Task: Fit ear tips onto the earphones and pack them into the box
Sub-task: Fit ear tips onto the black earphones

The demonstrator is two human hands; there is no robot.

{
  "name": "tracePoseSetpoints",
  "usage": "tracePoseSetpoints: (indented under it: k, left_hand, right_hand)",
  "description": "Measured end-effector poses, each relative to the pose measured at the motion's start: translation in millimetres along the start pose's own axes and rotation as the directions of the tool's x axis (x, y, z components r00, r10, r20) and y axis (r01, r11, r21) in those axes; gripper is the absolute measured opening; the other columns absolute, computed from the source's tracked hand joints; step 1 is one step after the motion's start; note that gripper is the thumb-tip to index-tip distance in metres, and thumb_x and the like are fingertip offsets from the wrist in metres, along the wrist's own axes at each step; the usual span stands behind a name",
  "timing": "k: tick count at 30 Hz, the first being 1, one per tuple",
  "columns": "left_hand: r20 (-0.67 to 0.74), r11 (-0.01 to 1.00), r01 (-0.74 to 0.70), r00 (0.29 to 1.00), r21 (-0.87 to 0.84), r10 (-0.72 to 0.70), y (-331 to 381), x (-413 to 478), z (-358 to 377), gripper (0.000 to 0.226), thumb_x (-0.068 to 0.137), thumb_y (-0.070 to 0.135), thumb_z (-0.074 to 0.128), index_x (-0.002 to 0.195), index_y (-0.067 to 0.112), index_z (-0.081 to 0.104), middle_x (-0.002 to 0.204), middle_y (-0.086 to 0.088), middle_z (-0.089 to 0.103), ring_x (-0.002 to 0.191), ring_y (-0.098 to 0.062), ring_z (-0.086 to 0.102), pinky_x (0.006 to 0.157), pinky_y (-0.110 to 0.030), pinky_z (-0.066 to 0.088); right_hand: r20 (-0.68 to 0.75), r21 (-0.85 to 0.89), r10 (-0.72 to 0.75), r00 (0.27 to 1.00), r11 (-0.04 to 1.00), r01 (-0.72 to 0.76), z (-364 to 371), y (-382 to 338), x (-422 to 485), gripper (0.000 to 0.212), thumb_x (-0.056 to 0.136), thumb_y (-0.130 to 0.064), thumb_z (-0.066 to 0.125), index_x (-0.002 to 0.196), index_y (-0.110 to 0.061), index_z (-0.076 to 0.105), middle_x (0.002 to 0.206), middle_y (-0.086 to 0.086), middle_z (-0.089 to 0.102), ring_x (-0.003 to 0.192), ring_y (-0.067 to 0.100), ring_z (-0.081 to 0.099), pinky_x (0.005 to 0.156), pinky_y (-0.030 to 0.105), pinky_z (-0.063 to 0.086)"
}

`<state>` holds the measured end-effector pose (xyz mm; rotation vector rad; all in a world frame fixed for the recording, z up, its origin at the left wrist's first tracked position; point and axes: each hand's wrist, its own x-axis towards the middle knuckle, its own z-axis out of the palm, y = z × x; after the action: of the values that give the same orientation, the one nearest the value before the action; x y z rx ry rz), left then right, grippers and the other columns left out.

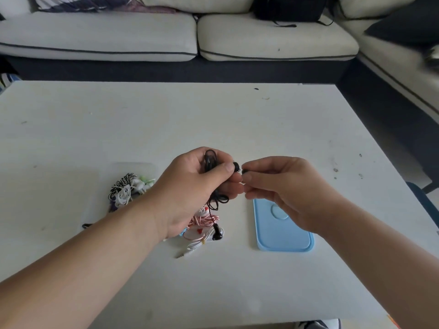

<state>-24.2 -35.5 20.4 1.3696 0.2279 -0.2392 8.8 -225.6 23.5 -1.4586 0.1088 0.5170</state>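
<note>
Left hand (190,184) pinching black earbud (236,166), pointing right

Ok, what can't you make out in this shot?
Head view only.
Ear tip: mostly covered by fingers of the right hand; seated or not, unclear.
Pink earphones: partly under the left hand.
Clear box: near side behind the left forearm.
Blue lid: top corner behind the right hand.
</note>
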Motion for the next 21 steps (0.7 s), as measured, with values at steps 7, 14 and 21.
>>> tracePoseSetpoints:
  k: [7, 14, 21]
  left_hand:
    - [-0.016, 0.982, -0.137, 0.990, 0.130, 0.141, -1.8, 3.0, -2.0, 0.017, 0.103, 0.005, 0.059, 0.112, 0.013, 0.072, 0.092, -0.009, 0.080, 0.087, -0.023, 0.079, 0.080, -0.033, 0.062]
    - [-0.038, 0.972, -0.183, 0.981, 0.148, 0.191, -6.3, 3.3, 0.9, 0.011, 0.097, 0.005, 0.069, 0.098, 0.012, 0.076, 0.094, -0.008, 0.076, 0.089, -0.020, 0.074, 0.079, -0.042, 0.064]
    - [-0.012, 0.945, -0.220, 0.973, 0.240, 0.230, -6.1, 0.3, 2.8, 0.024, 0.100, 0.010, 0.066, 0.114, 0.025, 0.077, 0.091, -0.005, 0.076, 0.091, -0.024, 0.077, 0.075, -0.023, 0.061]
  right_hand:
    - [0.006, 0.123, 0.005, 1.000, 0.992, -0.006, 2.1, -4.9, -1.3, 0.018, 0.070, 0.004, 0.079, 0.086, -0.001, 0.074, 0.079, 0.015, 0.072, 0.071, 0.023, 0.072, 0.067, 0.028, 0.061]
    - [0.020, 0.132, 0.017, 1.000, 0.991, -0.019, 5.7, -4.5, -3.1, 0.013, 0.069, 0.005, 0.079, 0.076, -0.003, 0.072, 0.076, 0.015, 0.072, 0.069, 0.024, 0.073, 0.066, 0.027, 0.061]
    - [0.044, 0.155, 0.013, 0.999, 0.988, -0.020, 8.0, -3.2, -4.9, 0.011, 0.074, 0.005, 0.077, 0.081, 0.001, 0.071, 0.078, 0.015, 0.073, 0.070, 0.023, 0.073, 0.067, 0.026, 0.061]
